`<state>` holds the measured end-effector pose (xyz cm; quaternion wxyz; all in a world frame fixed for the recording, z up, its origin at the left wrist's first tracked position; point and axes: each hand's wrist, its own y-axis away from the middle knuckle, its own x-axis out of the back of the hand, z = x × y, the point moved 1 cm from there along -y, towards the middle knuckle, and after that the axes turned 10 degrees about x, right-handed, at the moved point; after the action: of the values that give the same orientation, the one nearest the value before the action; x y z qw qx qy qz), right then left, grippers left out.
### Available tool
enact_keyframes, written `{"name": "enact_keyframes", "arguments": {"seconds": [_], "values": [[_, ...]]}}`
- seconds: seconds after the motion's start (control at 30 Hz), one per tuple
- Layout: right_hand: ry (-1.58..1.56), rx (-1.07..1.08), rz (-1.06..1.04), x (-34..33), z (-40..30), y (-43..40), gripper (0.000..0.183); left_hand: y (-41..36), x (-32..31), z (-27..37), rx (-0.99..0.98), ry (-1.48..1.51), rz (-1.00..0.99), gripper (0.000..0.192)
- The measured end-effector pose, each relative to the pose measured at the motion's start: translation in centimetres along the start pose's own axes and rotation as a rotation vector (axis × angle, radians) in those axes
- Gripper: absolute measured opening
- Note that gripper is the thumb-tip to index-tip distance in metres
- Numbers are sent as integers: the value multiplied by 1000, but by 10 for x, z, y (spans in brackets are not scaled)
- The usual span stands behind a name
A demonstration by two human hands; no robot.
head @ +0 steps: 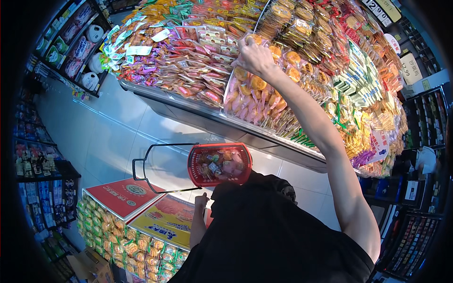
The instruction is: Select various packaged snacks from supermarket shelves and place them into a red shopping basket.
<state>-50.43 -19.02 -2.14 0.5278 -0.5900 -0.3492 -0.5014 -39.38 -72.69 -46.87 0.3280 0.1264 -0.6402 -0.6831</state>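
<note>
Across the sloping snack display, my right hand [255, 56] reaches in with curled fingers. It is over wrapped round pastries [258, 83], and one wrapped pastry [254, 38] shows right at its fingertips. Whether the fingers grip it is hidden. My left hand [201, 200] hangs low by my side, partly curled, close to the near rim of a red shopping basket [220, 145]. No item shows plainly in that hand. Several packaged snacks [221, 164] lie inside the basket. Its black handle [139, 160] is folded out to the left.
A metal-edged display counter [198, 109] holds heaped snacks in divided sections. At lower left stand flat red [125, 198] and yellow [164, 217] boxes above stacked wrapped buns [131, 247]. Shelves [70, 46] line the left side, with pale floor tiles [109, 131] between. Price signs [410, 69] stand at right.
</note>
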Motion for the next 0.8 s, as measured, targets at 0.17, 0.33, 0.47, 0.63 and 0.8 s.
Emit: {"name": "enact_keyframes", "arguments": {"seconds": [0.17, 0.33, 0.47, 0.63, 0.8], "values": [[50, 11, 39, -4, 9, -5, 34, 6, -1, -13, 1, -27, -14, 45], [-17, -23, 246, 31, -6, -2, 29, 10, 8, -4, -91, -2, 38, 48], [-134, 62, 328, 68, -52, 25, 20, 40, 22, 50, -197, 251, -140, 45], [-369, 424, 161, 26, -130, 108, 33, 156, 25, 157, -360, 610, -808, 55], [-374, 576, -186, -107, -190, 220, 34, 193, 17, 197, -450, 571, -1296, 56]]}}
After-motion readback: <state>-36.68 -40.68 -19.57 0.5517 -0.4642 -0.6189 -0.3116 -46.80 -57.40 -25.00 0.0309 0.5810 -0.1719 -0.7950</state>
